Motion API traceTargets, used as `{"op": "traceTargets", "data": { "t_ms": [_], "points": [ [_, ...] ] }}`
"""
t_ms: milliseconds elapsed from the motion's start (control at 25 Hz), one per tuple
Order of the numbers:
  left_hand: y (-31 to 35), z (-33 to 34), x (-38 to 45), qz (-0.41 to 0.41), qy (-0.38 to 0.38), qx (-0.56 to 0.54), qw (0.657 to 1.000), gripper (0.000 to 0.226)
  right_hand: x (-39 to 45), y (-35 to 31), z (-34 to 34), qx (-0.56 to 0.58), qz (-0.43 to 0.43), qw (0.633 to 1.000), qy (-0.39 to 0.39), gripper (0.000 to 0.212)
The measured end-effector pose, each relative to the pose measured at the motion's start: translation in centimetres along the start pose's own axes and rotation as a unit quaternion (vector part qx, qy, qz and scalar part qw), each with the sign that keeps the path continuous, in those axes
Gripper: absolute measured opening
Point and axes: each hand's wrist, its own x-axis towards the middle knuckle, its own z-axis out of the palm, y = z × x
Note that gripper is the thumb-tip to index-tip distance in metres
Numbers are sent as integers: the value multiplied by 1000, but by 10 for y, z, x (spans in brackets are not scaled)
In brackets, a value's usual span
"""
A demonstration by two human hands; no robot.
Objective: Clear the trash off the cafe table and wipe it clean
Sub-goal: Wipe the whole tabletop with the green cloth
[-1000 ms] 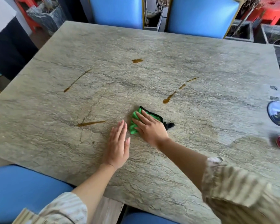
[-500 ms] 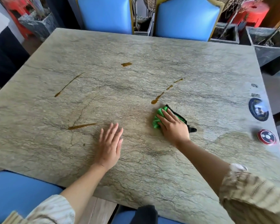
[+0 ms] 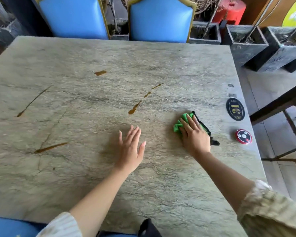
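No trash shows on the grey-green marble table; right hand presses flat on a crumpled green cloth, left hand spread, 5 brown streaks unwiped.

Matt veined stone table, soft green cloth, glossy blue chairs.

Blue chairs, stone planters

cloth mostly hidden under R hand | table L edge cut off
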Motion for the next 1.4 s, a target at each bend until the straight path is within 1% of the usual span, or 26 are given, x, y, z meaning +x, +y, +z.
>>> {"op": "traceTargets", "data": {
  "t_ms": [40,80,120,160,200,240,280,320,360,400,440,480,520,600,680,720,760,800,840,920,1000,1120,1200,1280,1360,1400],
  "points": [
    [3,4,0,-11,-4,11,1000,53,-6,-10,2,1,43,999,10,41],
    [6,7,-2,-18,-8,26,999,53,-15,-18,3,-4,31,999,15,41],
    [8,10,-3,-22,-12,41,999,54,-25,-19,3,-5,-34,999,10,41],
    [10,12,-5,-22,-13,53,998,54,-34,-10,1,-3,-130,991,-6,41],
    [11,13,-7,-22,-13,61,998,54,-38,5,-3,-6,-218,976,-25,40],
    [12,14,-8,-20,-14,65,998,55,-37,22,-8,-11,-265,964,-30,39],
    [12,14,-9,-15,-15,69,997,56,-31,37,-13,-17,-255,966,-24,39],
    [13,15,-10,-11,-18,72,997,57,-23,47,-17,-22,-186,982,-5,39],
    [13,14,-12,-9,-19,76,997,59,-13,50,-21,-18,-69,997,12,39],
    [14,14,-13,-8,-20,82,996,60,-7,47,-22,-8,45,999,19,40],
    [16,13,-14,-10,-19,91,996,61,-2,39,-23,2,122,992,22,39],
    [19,12,-15,-14,-19,99,995,62,0,28,-21,8,161,987,19,39],
    [22,12,-16,-22,-20,104,994,62,-5,16,-18,8,168,986,15,40],
    [32,14,-16,-41,-18,94,995,64,-24,-5,-14,10,134,991,-4,41],
    [49,19,-15,-58,-14,55,997,64,-41,-18,-22,78,122,989,-33,44],
    [60,21,-13,-65,-8,24,998,62,-43,-17,-35,162,144,976,-39,46],
    [74,24,-11,-69,-1,-11,998,59,-42,-13,-51,254,179,950,-40,46],
    [91,25,-9,-72,5,-48,996,55,-43,-5,-69,310,211,927,-21,45],
    [112,27,-6,-77,5,-91,993,52,-45,10,-86,320,240,916,24,42],
    [164,29,2,-92,-11,-191,977,48,-54,49,-111,279,288,908,119,36],
    [219,29,15,-140,-50,-265,953,51,-61,87,-116,226,325,906,151,34],
    [267,41,36,-277,-109,-211,931,72,-63,129,-101,168,326,923,115,40],
    [272,62,47,-310,-128,-140,932,80,-57,148,-94,155,316,931,98,42],
    [262,83,53,-243,-94,-58,964,75,-46,163,-89,150,309,936,83,43],
    [241,101,59,-92,-47,9,995,60,-36,175,-85,112,285,951,49,42],
    [230,107,67,-18,-37,24,999,52,-34,177,-82,108,274,955,32,42]
  ]
}}
